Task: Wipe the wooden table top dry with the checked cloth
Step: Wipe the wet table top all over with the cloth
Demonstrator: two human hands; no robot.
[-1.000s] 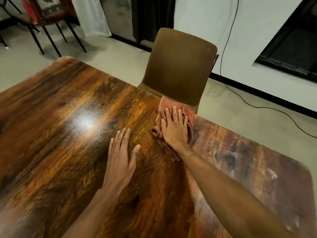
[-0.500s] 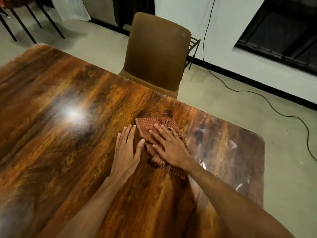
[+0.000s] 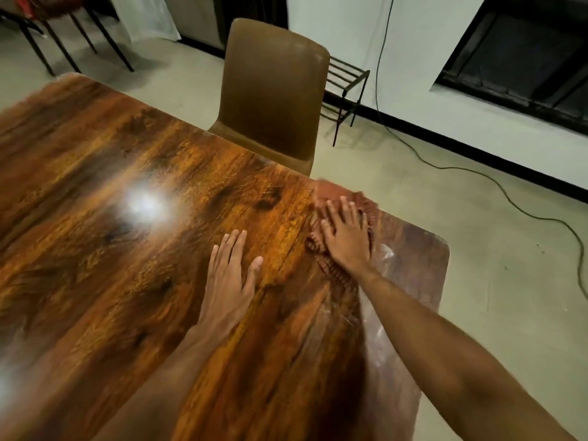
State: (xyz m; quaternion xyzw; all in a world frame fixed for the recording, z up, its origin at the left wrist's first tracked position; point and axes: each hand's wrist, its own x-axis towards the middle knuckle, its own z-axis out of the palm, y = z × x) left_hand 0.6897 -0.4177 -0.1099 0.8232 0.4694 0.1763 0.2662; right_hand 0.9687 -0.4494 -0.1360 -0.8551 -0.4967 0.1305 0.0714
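While the left hand (image 3: 227, 278) lay flat on the wooden table (image 3: 111, 249), the right hand (image 3: 346, 237), fingers spread, pressed the checked cloth (image 3: 331, 194) near the far edge, mid-wipe; streaks beside it likely needed the next pass.

A: How is the light?
B: Dim room; one white glare patch burns out the glossy bench (image 3: 95, 265).
A: Sharp?
B: No. The checked cloth (image 3: 332, 270) and right hand (image 3: 346, 240) smear with motion blur, and the picture's lower edge goes soft
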